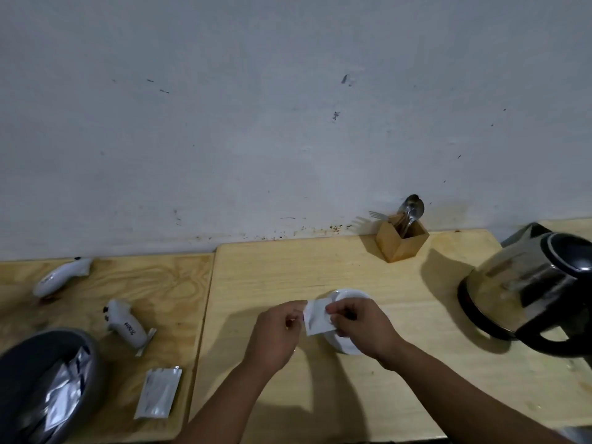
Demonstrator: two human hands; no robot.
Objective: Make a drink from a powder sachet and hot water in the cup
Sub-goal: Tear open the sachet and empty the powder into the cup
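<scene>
The sachet (pixel 317 317) is held between both hands directly above the cup (pixel 349 294), its long axis running roughly toward and away from the person, slightly tilted. The left hand (pixel 277 333) pinches its left edge near the top; the right hand (pixel 360 325) is clamped on its right edge, fingers (pixel 333 310) folded over the top corner. Both hands sit about equally near it, one to each side, so the coming tear looks to turn on pulling the two top corners apart across the short axis. Whether it is already torn I cannot tell. The cup stands on the desk (pixel 352 261), mostly hidden under the hands. The kettle (pixel 528 283) waits well to the right, nearer the right hand. A spare sachet (pixel 158 392) lies far left.
</scene>
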